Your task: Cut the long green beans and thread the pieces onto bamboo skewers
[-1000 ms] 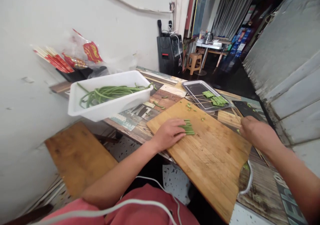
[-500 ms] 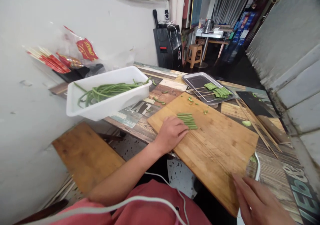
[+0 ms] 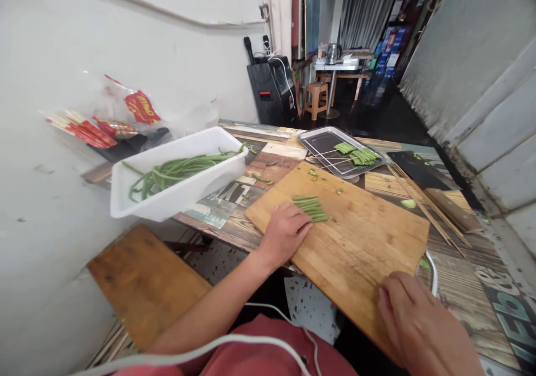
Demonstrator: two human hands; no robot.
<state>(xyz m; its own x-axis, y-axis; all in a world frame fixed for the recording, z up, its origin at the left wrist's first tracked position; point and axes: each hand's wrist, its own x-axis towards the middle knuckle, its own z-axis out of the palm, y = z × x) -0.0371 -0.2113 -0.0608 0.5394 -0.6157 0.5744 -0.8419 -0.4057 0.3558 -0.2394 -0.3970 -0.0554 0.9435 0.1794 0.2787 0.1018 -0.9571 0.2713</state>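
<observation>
A row of cut green bean pieces [image 3: 310,207] lies side by side on the wooden cutting board [image 3: 360,242]. My left hand [image 3: 285,232] rests on the board with its fingers pressed together against the near left ends of the pieces. Over the board's near right corner, my right hand [image 3: 412,312] has its fingers curled together; whatever they may hold is hidden. Several thin bamboo skewers [image 3: 427,206] lie on the table right of the board. Behind it, a metal tray [image 3: 318,141] carries bean pieces threaded on skewers [image 3: 363,156].
A white plastic tub [image 3: 209,181] of long green beans [image 3: 176,172] stands on the left by the wall. A dark cleaver [image 3: 422,169] lies at the far right. Small bean scraps [image 3: 313,172] dot the board's far end. A white cable [image 3: 234,340] crosses before my body.
My right hand has moved slightly up and left onto the board's corner, and its fingers have curled in. My left hand stays at the bean pieces. The camera view has tilted a little.
</observation>
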